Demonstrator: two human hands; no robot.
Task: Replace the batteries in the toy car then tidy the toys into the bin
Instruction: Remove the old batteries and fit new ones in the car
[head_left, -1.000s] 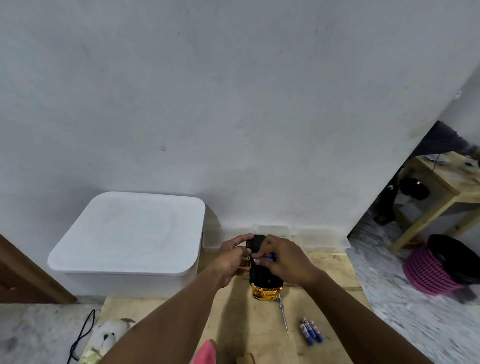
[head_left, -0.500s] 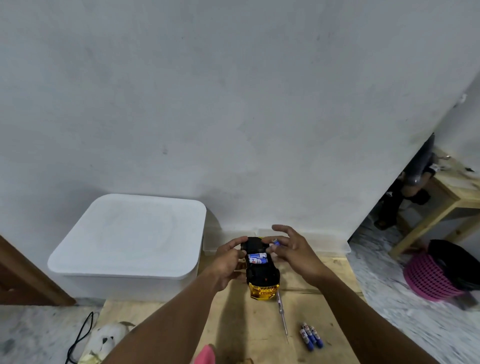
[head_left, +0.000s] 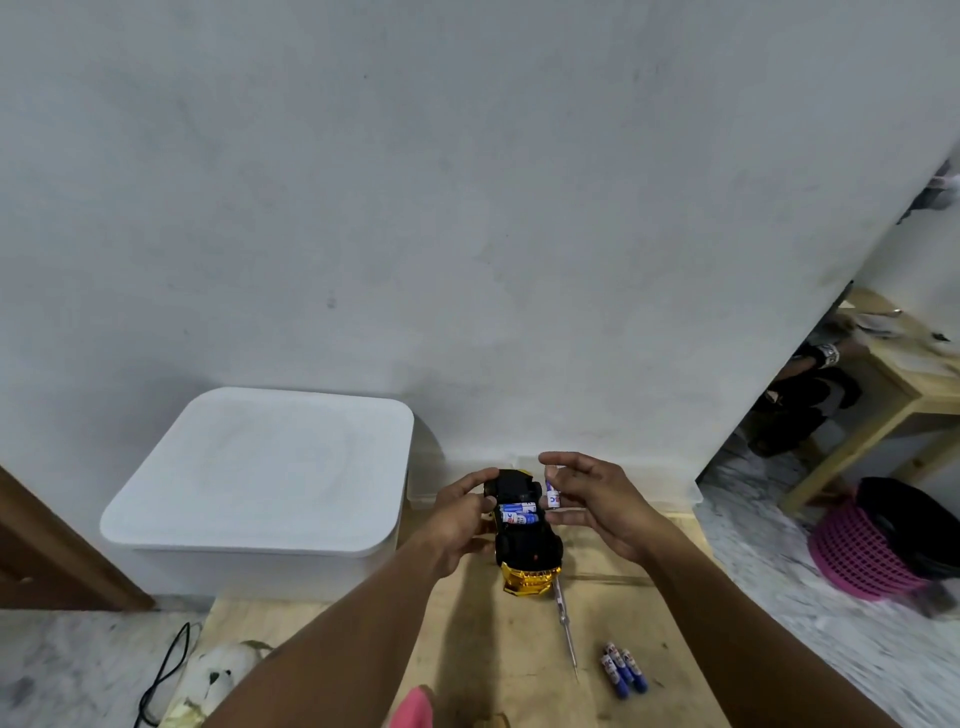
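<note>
Pulled right hand (head_left: 597, 499) off the upturned toy car (head_left: 527, 545) to just right of it, pinching one battery (head_left: 553, 493), left hand (head_left: 457, 519) gripping the car's left side on the board (head_left: 519, 665); two cells (head_left: 517, 514) seated, swap probably midway.

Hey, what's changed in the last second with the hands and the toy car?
The right hand lifted off the upturned black and gold toy car and drew away rightward, holding a blue and white battery; two batteries now show in its open compartment. The left hand kept gripping the car. The thin metal screwdriver, three loose batteries and lidded white plastic bin stayed put.
</note>
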